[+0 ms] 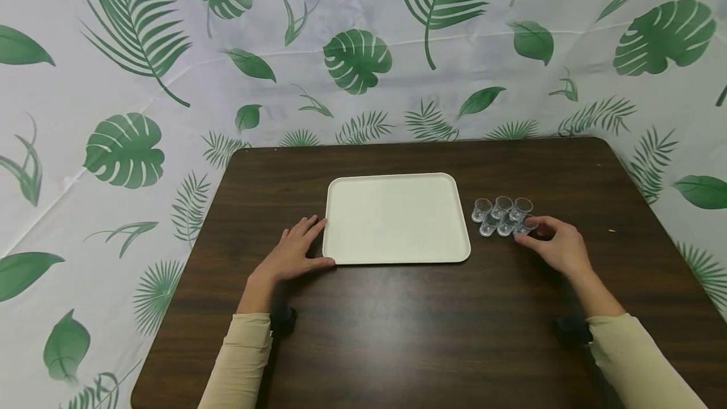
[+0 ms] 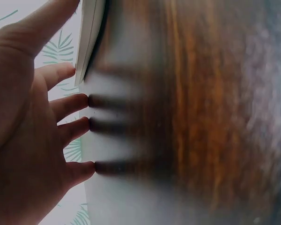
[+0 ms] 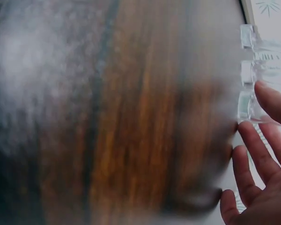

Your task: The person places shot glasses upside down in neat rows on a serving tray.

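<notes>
A cream rectangular tray (image 1: 396, 219) lies flat on the table. At its left edge, my left hand (image 1: 296, 251) rests with spread fingers, thumb by the near left corner. The left wrist view shows those fingertips (image 2: 86, 167) on the table. Right of the tray stand several small clear shot glasses (image 1: 502, 207) in two close rows. My right hand (image 1: 559, 246) is at the near right one, pinching this shot glass (image 3: 245, 106) between thumb and fingers. Its other fingertips (image 3: 228, 197) rest on the table. The glass is partly hidden behind the thumb.
The dark wood table (image 1: 392, 333) ends at a back edge against a white curtain (image 1: 363, 11) printed with green leaves. Dark wrist straps (image 1: 572, 328) sit below both sleeves. A tiny pale speck (image 1: 611, 230) lies right of the right hand.
</notes>
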Tool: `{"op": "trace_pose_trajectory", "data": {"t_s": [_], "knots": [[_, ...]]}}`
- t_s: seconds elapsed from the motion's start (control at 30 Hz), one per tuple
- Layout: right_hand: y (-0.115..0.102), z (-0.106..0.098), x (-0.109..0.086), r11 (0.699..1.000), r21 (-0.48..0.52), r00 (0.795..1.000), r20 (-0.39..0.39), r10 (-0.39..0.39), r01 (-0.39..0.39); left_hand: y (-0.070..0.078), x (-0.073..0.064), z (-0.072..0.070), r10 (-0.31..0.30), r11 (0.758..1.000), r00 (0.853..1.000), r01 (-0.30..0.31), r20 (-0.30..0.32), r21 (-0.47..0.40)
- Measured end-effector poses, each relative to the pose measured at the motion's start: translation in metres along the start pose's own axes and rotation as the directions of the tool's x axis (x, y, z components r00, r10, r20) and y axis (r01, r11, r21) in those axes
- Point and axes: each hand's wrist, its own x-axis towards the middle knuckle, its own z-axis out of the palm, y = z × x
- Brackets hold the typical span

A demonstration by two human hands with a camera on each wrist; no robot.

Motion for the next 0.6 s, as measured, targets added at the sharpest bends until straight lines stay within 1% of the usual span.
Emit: {"op": "trace_pose_trajectory", "data": {"t_s": [0.13, 0.3, 0.6], "knots": [[-0.0005, 0.0019, -0.0021, 1.0, -0.008, 1.0, -0.014, 0.013, -0.014, 0.0004, 0.0004, 0.0019, 0.012, 1.0, 1.0, -0.012, -0.016, 0.011], [-0.0001, 0.0029, -0.0044, 1.0, -0.008, 1.0, -0.025, 0.011, -0.011, 0.0002, 0.0002, 0.0037, 0.013, 1.0, 1.0, -0.012, -0.025, 0.01], [-0.0003, -0.0019, -0.0077, 1.0, 0.016, 0.998, -0.057, -0.026, 0.027, -0.0027, -0.0005, 0.0059, 0.009, 1.0, 1.0, -0.009, -0.026, 0.01]]}}
